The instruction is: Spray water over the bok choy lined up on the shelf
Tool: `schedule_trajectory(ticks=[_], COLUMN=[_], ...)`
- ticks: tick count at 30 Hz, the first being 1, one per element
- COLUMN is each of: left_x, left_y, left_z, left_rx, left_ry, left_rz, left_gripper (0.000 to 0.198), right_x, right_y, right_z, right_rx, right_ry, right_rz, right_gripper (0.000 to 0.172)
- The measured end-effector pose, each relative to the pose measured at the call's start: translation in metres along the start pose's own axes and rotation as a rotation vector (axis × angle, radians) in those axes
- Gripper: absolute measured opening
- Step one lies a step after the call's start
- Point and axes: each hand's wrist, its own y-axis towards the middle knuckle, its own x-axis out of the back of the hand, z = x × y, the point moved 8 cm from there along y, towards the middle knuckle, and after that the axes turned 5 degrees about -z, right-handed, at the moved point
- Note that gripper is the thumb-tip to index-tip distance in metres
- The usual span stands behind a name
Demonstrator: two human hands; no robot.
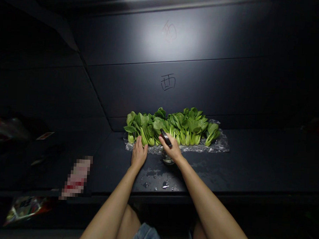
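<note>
A row of green bok choy (175,127) lies on a sheet of clear plastic (219,145) on a dark counter (252,162) against the back wall. My left hand (138,154) rests flat on the counter, fingers stretched toward the leftmost bunches, touching the plastic's edge. My right hand (172,148) is closed round a dark-handled tool (166,137), which looks like a knife, pointing up-left at the stems. A small round glass object (168,159) sits under that hand, mostly hidden.
Water drops and wet patches (156,181) lie on the counter in front of my hands. A pixelated packet (76,177) and a colourful wrapper (26,207) lie lower left. Characters are scrawled on the dark wall (168,81).
</note>
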Motion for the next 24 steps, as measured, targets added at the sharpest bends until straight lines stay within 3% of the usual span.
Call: schedule_trajectory(ticks=[8, 18, 24], left_x=[-0.004, -0.003, 0.007], left_y=[0.0, 0.001, 0.003], left_z=[0.007, 0.004, 0.004], left_rx=[0.037, 0.081, 0.063], left_ry=[-0.023, -0.06, -0.008], left_rz=[-0.004, 0.044, 0.061], left_gripper=[0.053, 0.052, 0.048], right_x=[-0.001, -0.015, -0.019], right_y=[-0.001, -0.004, -0.003], right_z=[0.0, 0.013, 0.008], right_rx=[0.011, 0.071, 0.059], right_ry=[-0.03, 0.057, 0.012], right_rz=[-0.032, 0.059, 0.018], right_gripper=[0.036, 0.03, 0.03])
